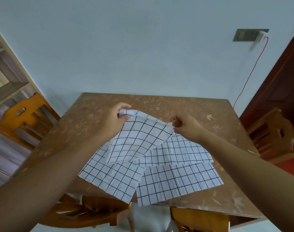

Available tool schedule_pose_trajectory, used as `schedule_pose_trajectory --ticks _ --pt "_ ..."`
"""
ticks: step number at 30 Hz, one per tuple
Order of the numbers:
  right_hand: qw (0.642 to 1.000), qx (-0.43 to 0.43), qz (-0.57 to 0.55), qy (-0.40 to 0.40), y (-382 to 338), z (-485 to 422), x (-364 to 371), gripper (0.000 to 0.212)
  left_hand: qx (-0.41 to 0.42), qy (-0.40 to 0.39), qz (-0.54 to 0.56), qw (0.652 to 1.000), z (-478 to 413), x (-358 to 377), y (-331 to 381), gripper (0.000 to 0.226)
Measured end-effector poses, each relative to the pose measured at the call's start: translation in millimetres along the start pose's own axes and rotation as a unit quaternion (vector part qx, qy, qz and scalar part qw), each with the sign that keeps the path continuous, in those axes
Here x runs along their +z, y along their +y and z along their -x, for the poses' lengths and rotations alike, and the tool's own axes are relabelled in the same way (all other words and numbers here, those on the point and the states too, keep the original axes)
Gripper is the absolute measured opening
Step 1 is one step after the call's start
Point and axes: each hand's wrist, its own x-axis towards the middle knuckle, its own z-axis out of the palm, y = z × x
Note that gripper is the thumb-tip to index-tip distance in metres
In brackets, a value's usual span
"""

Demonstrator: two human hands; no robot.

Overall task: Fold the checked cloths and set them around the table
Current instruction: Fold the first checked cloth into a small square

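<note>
A white cloth (139,139) with a thin dark grid hangs sagging above the middle of the table (176,104). The left hand (112,118) pinches its far left corner, the right hand (187,127) its far right corner. Seemingly 3 more checked cloths (178,181) lie flat and overlapping on the table's near half.

Brown leaf-patterned table (184,104), three flat checked cloths (176,180) overlapping, overhanging its near edge
</note>
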Motion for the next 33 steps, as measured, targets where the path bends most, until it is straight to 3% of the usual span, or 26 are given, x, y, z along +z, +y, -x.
schedule_pose_trajectory --ticks 4,8,11,16,22,25,33 --pt "0.997 -0.015 0.074 0.031 2.3 -0.4 0.9 0.003 -0.008 0.018 0.009 1.0 -3.9 -4.9 0.2 0.033" --pt "0.996 0.015 -0.054 0.062 3.8 0.8 2.6 0.026 -0.029 0.024 -0.001 0.999 -5.0 -11.4 -2.6 0.023" --pt "0.984 0.018 -0.154 0.089 2.7 -1.2 2.4 0.022 -0.045 0.025 0.009 0.999 -3.4 -16.1 -6.5 0.023" --pt "0.969 0.004 -0.19 0.16 -8.6 -6.9 -0.4 0.016 -0.067 0.016 0.021 0.997 -0.3 -17.6 -3.1 0.021" --pt "0.963 -0.017 -0.186 0.193 -17.5 -6.7 -3.1 0.004 -0.1 0.006 0.062 0.993 3.3 -19.4 -2.2 0.019" --pt "0.961 -0.025 -0.176 0.21 -21.6 -4.6 -2.2 0.02 -0.112 0.007 0.076 0.991 3.5 -20.3 -2.6 0.019" --pt "0.976 -0.03 -0.098 0.193 -21.5 -1.7 -2.1 0.031 -0.119 0.012 0.082 0.989 0.7 -21.1 -5.1 0.01"
